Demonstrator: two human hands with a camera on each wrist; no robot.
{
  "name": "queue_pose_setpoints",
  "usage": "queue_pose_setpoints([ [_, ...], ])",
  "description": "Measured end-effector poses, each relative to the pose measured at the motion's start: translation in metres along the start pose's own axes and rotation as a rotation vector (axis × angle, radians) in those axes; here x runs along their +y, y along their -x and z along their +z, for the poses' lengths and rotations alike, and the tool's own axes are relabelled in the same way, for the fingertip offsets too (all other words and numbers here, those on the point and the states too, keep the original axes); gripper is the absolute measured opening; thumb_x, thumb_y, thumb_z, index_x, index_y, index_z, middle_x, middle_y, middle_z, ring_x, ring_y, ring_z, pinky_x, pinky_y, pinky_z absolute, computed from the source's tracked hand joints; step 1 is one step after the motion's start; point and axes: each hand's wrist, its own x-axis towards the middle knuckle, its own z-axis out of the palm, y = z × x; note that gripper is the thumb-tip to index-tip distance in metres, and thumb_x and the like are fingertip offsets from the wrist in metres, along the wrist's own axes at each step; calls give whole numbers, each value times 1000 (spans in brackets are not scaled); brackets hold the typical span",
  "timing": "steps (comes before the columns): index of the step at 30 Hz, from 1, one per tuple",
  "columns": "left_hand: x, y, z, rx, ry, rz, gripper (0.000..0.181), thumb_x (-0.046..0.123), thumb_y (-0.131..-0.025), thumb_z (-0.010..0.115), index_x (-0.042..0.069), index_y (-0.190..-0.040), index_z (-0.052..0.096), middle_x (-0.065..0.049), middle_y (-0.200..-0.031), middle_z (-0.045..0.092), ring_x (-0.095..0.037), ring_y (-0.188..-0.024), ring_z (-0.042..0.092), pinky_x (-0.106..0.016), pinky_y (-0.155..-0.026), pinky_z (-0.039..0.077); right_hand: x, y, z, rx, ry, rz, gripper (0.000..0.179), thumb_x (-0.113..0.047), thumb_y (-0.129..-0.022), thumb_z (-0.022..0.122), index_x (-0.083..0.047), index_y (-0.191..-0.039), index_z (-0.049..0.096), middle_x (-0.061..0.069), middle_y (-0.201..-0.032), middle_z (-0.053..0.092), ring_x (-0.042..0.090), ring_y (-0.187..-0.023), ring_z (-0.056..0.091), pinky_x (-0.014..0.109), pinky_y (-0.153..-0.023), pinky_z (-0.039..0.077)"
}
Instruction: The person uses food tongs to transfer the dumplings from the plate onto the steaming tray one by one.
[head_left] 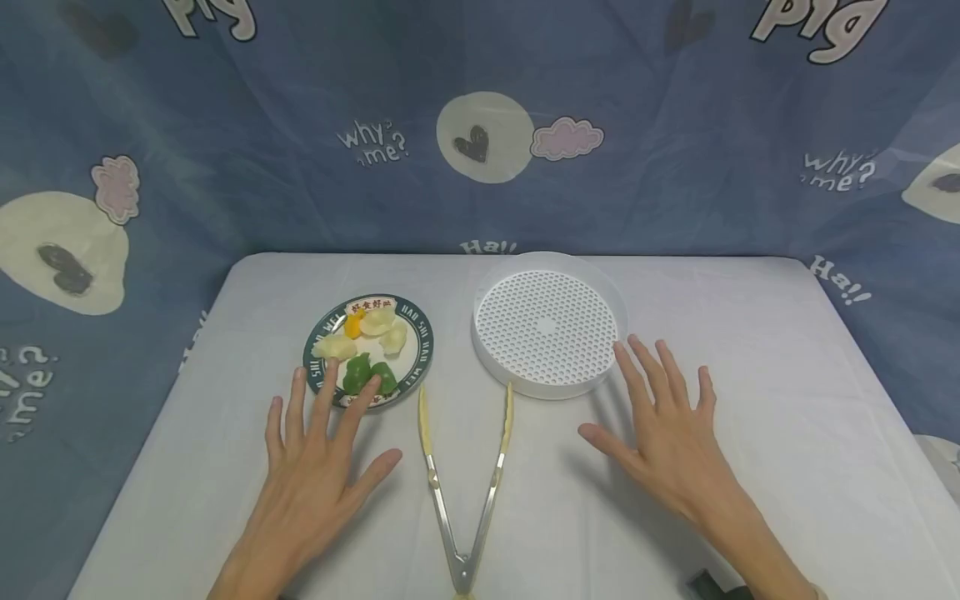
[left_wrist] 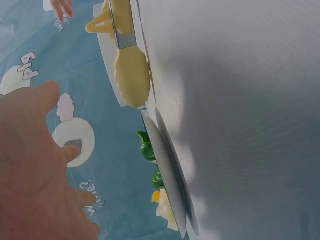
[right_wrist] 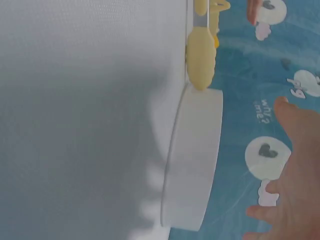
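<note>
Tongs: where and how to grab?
Probably by the metal arms, just beyond the hinge, right hand coming from above on the near side, thumb and fingers outside opposite arms. The tongs lie open in a V, hinge toward the person, so the arms narrow there; the yellow tips spread away, toward plate and perforated tray.

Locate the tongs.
In the head view, the tongs lie spread at lower centre between the left hand and right hand, one arm pointing toward the plate, the other toward the round white tray.
</note>
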Motion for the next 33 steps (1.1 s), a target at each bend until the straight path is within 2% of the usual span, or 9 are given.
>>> queue_pose_setpoints([
  [4,-1,1,0,15,27,-8,82,62,-100,64,27,-169,35,-19,-182,7,-55,-166,6,-80,-126,15,-3,0,1,19,-19,-18,102,-67,-97,66,-18,-174,19,13,-177,31,42,-164,25,81,-122,20],
  [7,-2,0,-1,6,71,-46,82,57,-102,66,25,-170,33,-21,-182,2,-57,-165,8,-78,-126,18,-6,-1,1,41,-46,-41,99,-65,-98,67,-19,-173,22,12,-176,33,43,-162,28,79,-121,23],
  [15,-2,-4,-4,-33,189,-281,72,50,-111,54,21,-172,28,-30,-180,-5,-69,-156,20,-89,-115,28,-14,-3,3,62,-60,-97,91,-66,-99,66,-17,-169,34,11,-172,41,42,-159,34,75,-121,28],
  [20,-6,-7,-6,-63,186,-367,73,50,-112,49,18,-173,22,-35,-177,-1,-74,-151,24,-92,-107,35,-16,-2,5,65,-48,-124,87,-70,-100,61,-14,-164,42,10,-170,42,42,-159,35,73,-121,29],
  [25,-14,-8,-6,-86,202,-436,76,53,-113,45,13,-173,20,-36,-176,3,-69,-149,31,-88,-93,48,-20,-1,7,69,-49,-155,83,-72,-102,56,-12,-159,48,10,-159,54,38,-150,47,68,-117,37],
  [27,-17,-10,-6,-98,230,-465,78,54,-113,44,11,-173,19,-37,-175,6,-67,-150,30,-87,-96,47,-22,-1,8,50,-46,-161,80,-70,-102,58,-11,-156,52,9,-153,59,35,-144,53,64,-115,40],
  [30,-21,-12,-7,-147,280,-504,81,56,-113,43,10,-174,16,-38,-173,10,-66,-152,27,-87,-109,39,-26,0,9,4,-34,-160,74,-67,-101,61,-14,-153,55,5,-147,65,30,-138,58,60,-113,42],
  [33,-24,-15,-7,-191,326,-518,83,57,-113,42,9,-174,13,-41,-170,15,-61,-144,41,-81,-108,46,-31,0,11,-29,-29,-167,70,-66,-102,61,-17,-151,58,0,-145,66,26,-137,60,58,-112,42],
])
